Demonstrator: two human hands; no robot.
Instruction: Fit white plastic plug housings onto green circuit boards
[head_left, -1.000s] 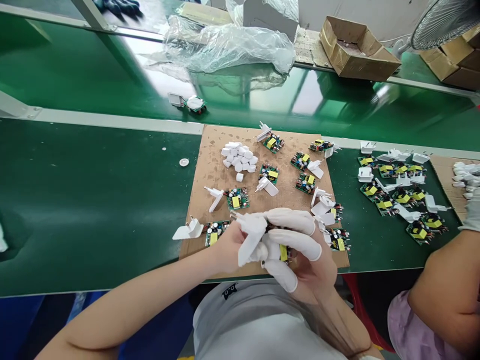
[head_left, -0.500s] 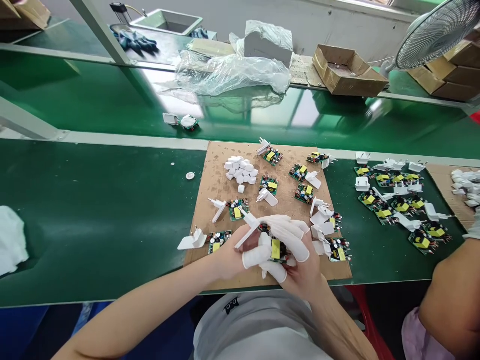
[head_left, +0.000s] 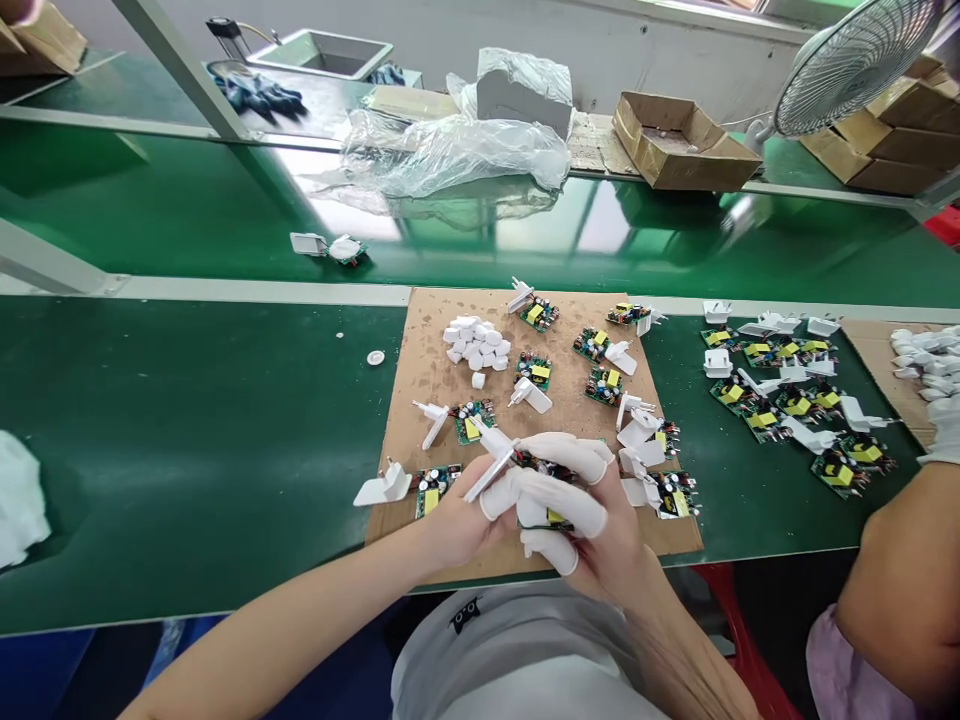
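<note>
Both hands meet over the front of a cardboard sheet (head_left: 397, 430), white covers on several fingertips. My left hand (head_left: 480, 500) grips a circuit board (head_left: 551, 466) from the left, beside its white plug piece (head_left: 491, 462). From the right, my right hand (head_left: 592, 500) closes over the same board, its fingers hiding most of it. Around them lie more green boards with yellow parts, such as one at the left (head_left: 472, 422), each wired to a white plug piece. A pile of small white pieces (head_left: 477, 343) sits toward the back of the cardboard.
More boards (head_left: 799, 404) lie on the green table to the right, near another person's arm (head_left: 907, 560). One board (head_left: 347, 250) is on the green belt behind. Beyond it are plastic film (head_left: 457, 155), an open carton (head_left: 682, 145) and a fan (head_left: 855, 65). White cloth (head_left: 21, 500) lies left.
My right fingers have closed further over the board, covering its yellow part more. The board on the belt has moved left.
</note>
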